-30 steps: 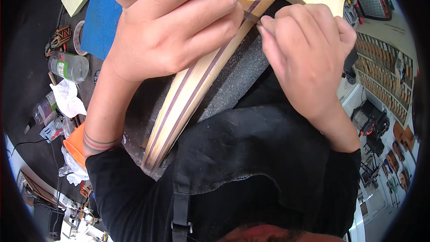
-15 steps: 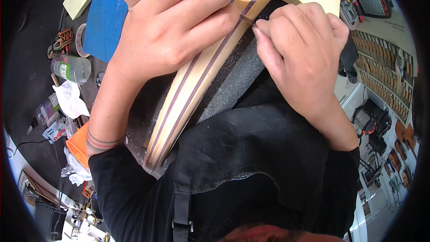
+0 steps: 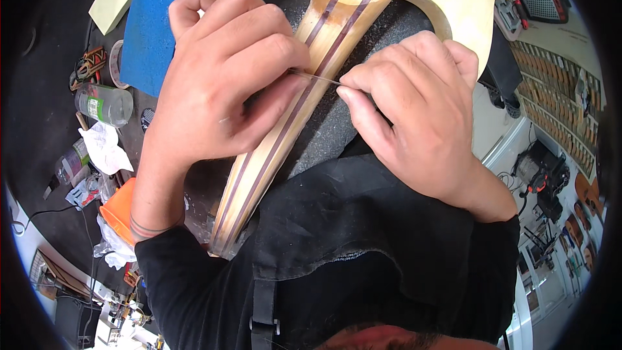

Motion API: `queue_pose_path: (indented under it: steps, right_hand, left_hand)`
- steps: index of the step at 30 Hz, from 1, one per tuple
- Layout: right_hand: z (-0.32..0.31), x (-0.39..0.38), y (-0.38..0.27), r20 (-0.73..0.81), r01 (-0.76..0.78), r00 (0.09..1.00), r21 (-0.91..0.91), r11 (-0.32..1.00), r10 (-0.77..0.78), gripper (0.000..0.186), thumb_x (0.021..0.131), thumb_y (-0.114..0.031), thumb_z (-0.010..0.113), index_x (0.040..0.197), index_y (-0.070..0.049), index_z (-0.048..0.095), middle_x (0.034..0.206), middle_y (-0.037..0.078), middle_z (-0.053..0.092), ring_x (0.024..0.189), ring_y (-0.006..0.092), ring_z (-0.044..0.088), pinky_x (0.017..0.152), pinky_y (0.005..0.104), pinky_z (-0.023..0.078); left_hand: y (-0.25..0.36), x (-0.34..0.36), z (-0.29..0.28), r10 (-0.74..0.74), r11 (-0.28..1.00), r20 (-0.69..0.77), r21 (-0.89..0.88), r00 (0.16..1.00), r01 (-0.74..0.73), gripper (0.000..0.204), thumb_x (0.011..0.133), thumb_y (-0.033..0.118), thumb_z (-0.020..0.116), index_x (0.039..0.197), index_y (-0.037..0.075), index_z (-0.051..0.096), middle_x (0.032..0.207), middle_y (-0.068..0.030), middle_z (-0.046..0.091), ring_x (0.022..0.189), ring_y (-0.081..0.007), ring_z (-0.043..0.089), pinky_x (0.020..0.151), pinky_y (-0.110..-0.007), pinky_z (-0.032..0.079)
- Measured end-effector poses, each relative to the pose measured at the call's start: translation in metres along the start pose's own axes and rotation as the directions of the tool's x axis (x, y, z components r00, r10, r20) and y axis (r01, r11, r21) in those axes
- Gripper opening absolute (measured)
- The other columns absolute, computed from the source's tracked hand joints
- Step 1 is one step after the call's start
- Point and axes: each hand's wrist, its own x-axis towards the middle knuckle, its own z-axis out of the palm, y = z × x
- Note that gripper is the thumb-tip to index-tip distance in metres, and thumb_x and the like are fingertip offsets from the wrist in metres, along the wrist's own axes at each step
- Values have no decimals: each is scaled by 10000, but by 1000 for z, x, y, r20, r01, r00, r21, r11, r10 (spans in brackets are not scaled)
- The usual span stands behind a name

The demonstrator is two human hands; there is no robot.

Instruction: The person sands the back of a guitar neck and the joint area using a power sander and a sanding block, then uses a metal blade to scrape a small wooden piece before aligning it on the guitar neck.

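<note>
At left, beside a blue sheet (image 3: 159, 23), the left hand (image 3: 236, 84), fingers curled, pinches one end of a thin strip (image 3: 328, 80), seen edge-on and perhaps a scraper blade, which crosses the dark-striped neck (image 3: 272, 149) of an unfinished guitar slanting from its double-cutaway body (image 3: 470, 0) at the top toward a black apron (image 3: 350, 201). Rightward, the right hand (image 3: 414, 113) pinches the other end between thumb and forefinger. The step in hand looks like working the strip's edge over the neck; the next stroke would call for matched grips and even pressure.
</note>
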Motion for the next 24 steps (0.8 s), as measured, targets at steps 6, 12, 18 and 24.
queue_pose_path:
  steps: [6, 12, 18, 24]
  right_hand:
    - [-3, 11, 5, 11, -43, 999, -135, 990, 45, 209, 829, -122, 869, 943, -138, 694, 899, -19, 659, 942, 221, 634, 912, 408, 382]
    - [5, 11, 13, -97, 6, 995, -257, 966, -32, 230, 812, -127, 871, 941, -141, 682, 950, -28, 669, 977, 213, 647, 921, 408, 378]
    - [8, -3, -9, -38, 38, 998, -119, 992, -43, 203, 811, -137, 871, 927, -143, 704, 924, -23, 673, 932, 206, 634, 893, 406, 362]
    - [8, 0, -9, 7, 3, 1000, -61, 998, -3, 190, 820, -128, 865, 908, -134, 696, 895, -12, 659, 912, 221, 621, 895, 412, 364]
  left_hand:
    - [-4, 23, 10, 48, 997, -61, 61, 997, -44, 184, 811, 76, 850, 954, 144, 758, 940, -1, 658, 943, -233, 614, 900, -402, 346]
    - [-16, 27, 23, 267, 927, -233, 328, 935, -183, 255, 694, 110, 848, 935, 134, 769, 916, 19, 665, 867, -194, 621, 824, -405, 351]
    - [-5, -10, 6, 120, 982, -99, 156, 988, -103, 307, 660, 118, 843, 961, 143, 786, 926, 7, 680, 878, -224, 638, 813, -412, 343]
    - [2, -8, 1, 61, 995, -52, 79, 997, -56, 225, 720, 87, 848, 926, 132, 771, 910, 0, 674, 857, -225, 619, 819, -408, 336]
